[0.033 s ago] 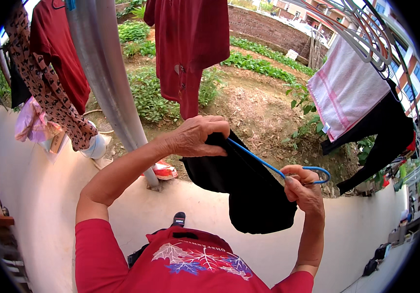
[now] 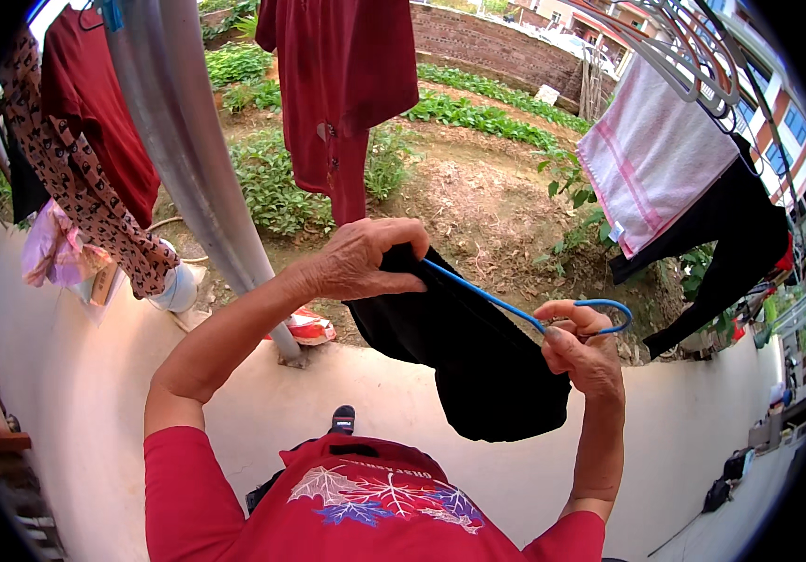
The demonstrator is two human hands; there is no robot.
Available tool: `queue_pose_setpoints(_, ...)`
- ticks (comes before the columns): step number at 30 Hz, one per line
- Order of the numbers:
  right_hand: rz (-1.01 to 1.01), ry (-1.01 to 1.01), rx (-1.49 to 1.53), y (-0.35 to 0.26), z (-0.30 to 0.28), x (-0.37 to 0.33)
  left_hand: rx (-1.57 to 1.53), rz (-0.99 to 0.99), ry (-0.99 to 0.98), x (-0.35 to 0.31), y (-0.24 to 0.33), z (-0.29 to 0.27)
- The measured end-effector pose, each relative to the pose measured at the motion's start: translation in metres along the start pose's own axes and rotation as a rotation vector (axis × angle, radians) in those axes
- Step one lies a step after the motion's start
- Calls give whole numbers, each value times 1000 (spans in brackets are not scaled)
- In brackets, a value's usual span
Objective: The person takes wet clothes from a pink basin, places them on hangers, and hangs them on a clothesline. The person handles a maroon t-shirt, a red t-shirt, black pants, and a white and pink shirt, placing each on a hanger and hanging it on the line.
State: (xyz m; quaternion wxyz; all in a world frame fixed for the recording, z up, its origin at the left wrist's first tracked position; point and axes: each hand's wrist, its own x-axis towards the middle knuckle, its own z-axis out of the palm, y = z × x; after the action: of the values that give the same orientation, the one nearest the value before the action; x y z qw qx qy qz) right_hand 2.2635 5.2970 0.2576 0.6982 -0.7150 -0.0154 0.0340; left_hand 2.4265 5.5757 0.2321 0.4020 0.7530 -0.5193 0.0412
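Note:
Between my hands hangs a black garment (image 2: 501,389), its exact kind hard to make out in the folds. My left hand (image 2: 365,262) pinches its upper edge, thumb below and fingers bent over the top. A blue clothes hanger (image 2: 483,297) runs from beside that pinch, along the cloth, to my right hand (image 2: 583,351). There my thumb and fingers are closed round the hanger near its neck. Its curved hook (image 2: 626,317) sticks out to the right past my fingers. Part of the hanger is hidden by the cloth.
A thick metal pole (image 2: 192,140) stands left of my hands. Dark red clothing (image 2: 337,84) hangs ahead; a white and pink towel (image 2: 651,150) and black garment (image 2: 712,248) hang at right, below several empty hangers (image 2: 703,80). Patterned trousers (image 2: 75,178) hang left. A garden bed lies beyond.
My view has shifted slightly, so the hanging clothes and pole sit a little further left. Both hands keep their grip; the right fingers have moved slightly at the hanger's neck.

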Motion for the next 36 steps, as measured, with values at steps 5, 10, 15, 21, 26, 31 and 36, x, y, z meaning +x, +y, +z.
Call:
queue_pose_setpoints(5,-463,153,-287,-26,-21,-9,-291,-152,221,6,-9,8)
queue_pose_setpoints(10,-236,158,-535,-13,-66,-54,-426,-150,301,16,-13,9)
queue_pose_setpoints(15,-395,366,-841,20,-73,-64,-693,-281,334,12,-14,16)
queue_pose_setpoints(21,-576,491,-919,39,-77,-90,-741,-282,382,26,-3,29)
queue_pose_setpoints(26,-687,647,-1096,20,-75,-109,-894,-367,381,34,5,45)
queue_pose_setpoints(31,-776,797,-1167,26,-96,-132,-813,-315,307,42,16,71)
queue_pose_setpoints(36,-800,814,-1178,11,-97,-164,280,196,210,58,67,75)
